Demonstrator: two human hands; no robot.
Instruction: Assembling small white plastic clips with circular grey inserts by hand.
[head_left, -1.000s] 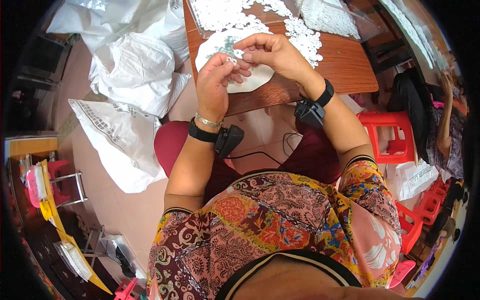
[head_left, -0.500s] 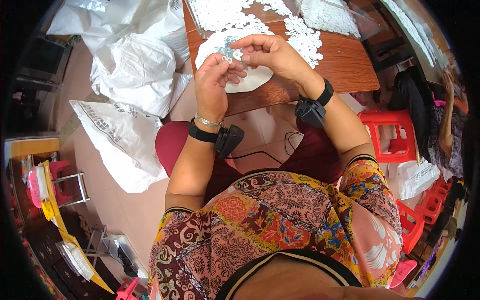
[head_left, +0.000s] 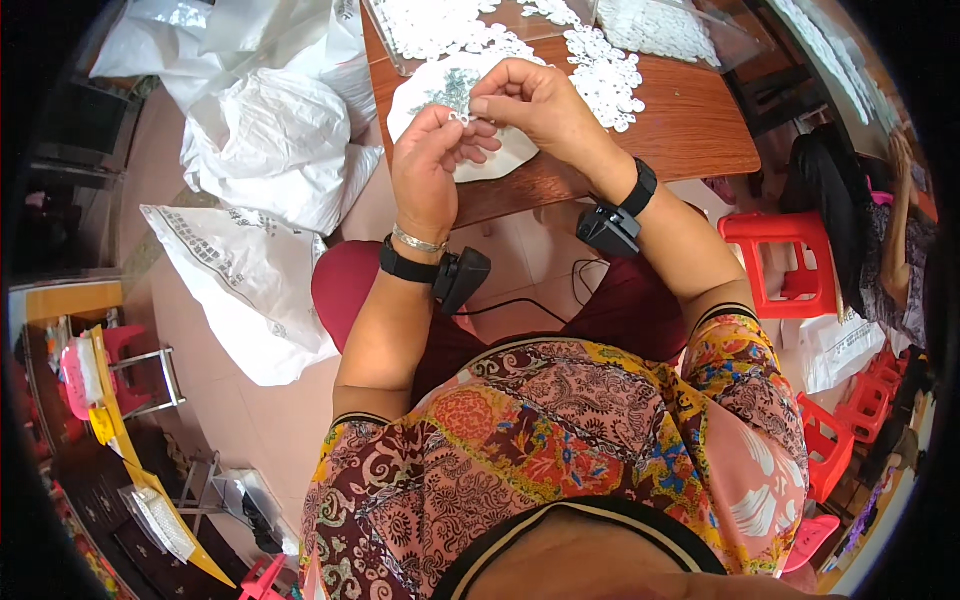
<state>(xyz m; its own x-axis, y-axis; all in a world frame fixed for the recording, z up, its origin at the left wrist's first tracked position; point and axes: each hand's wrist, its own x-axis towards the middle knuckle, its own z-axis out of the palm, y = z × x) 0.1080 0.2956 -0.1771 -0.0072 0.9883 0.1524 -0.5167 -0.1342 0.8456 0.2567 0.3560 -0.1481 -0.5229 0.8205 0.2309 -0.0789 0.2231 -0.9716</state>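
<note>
My left hand (head_left: 428,155) pinches a small white plastic piece with ring-like holes (head_left: 460,117) between thumb and fingers. Close against it, my right hand (head_left: 530,105) has its thumb and forefinger pressed together; what they hold, if anything, is hidden. Both hands are over a white round dish (head_left: 408,98) at the table's near edge. Small grey-green bits (head_left: 455,85) lie heaped in that dish. To the right of it, loose white plastic pieces (head_left: 605,85) are spread on the brown wooden table (head_left: 690,120).
A clear tray of white pieces (head_left: 430,30) and another clear container (head_left: 660,35) stand at the back. White sacks (head_left: 265,130) are piled left of the table, with a flat sack (head_left: 240,280) on the floor. A red stool (head_left: 785,265) and another person's arm (head_left: 897,220) are at right.
My right hand has come in to the left, bringing its thumb and forefinger together beside the piece in my left hand. The left hand has barely moved.
</note>
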